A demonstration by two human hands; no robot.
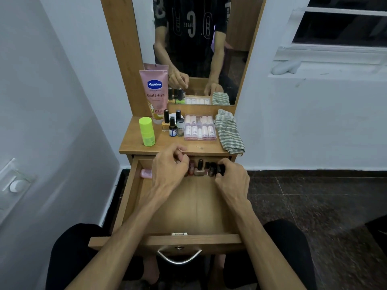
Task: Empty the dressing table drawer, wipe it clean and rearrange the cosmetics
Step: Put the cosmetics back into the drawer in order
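The wooden drawer (129, 197) is pulled fully out, its pale floor mostly bare. Both hands reach to its far end. The left hand (167, 170) has its fingers curled, though what they grip is hidden. Just to its right, dark-capped nail polish bottles (199, 167) stand upright in a row; the right hand (231, 178) pinches the black cap of the end one. A pink tube (146, 173) lies left of the left hand.

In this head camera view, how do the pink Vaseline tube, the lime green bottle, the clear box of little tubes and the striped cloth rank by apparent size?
Largest to smallest, as they look:
1. striped cloth
2. Vaseline tube
3. clear box
4. lime green bottle
Cloth and tube look close; the tube stands farther back, so that order is unsure.
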